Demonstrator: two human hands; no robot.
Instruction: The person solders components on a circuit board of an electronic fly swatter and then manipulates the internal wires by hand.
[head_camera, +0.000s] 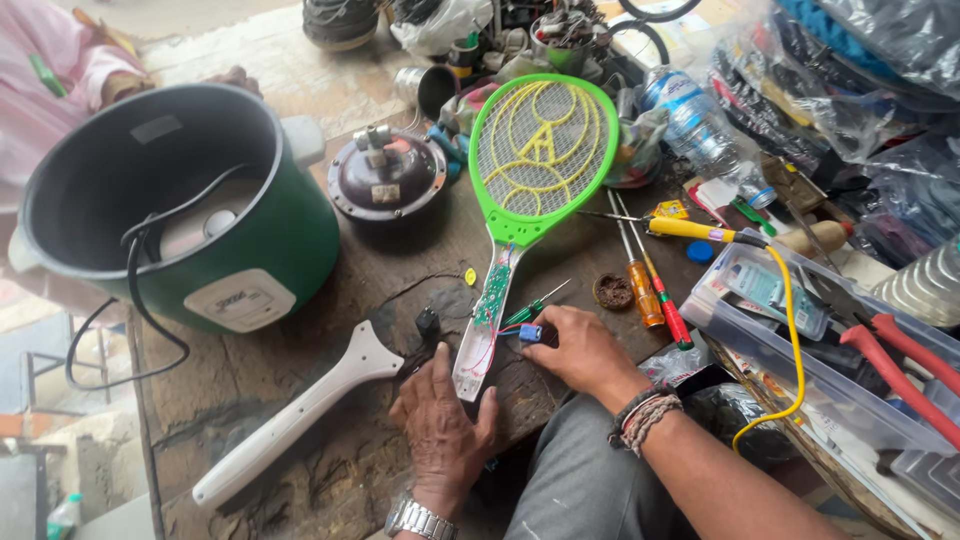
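We note the right hand pinching a small blue block-shaped component between thumb and forefinger, held just beside the opened handle; thin red wires run from it into the handle, so it seems kept close because the leads are short; a green-handled small screwdriver lies touching or just under the same fingertips, though we cannot tell whether it is gripped. The left hand lies flat, fingers spread, palm down on the worn wooden workbench; its thumb side presses against the lower end of the handle, apparently to steady it. The green plastic electric swatter with yellow mesh lies face up across the bench, head pointing away from us, its handle opened so the green circuit board shows; the white plastic handle cover lies apart to the left, well clear of the hands. Right wrist bent inward, forearm coming from lower right, beaded bands at the wrist; left wrist straight, a metal watch on it. Further out: a green rice cooker body with a black cord, a dark round motor part, orange and red screwdrivers right of the swatter, a clear plastic tray holding red-handled pliers.
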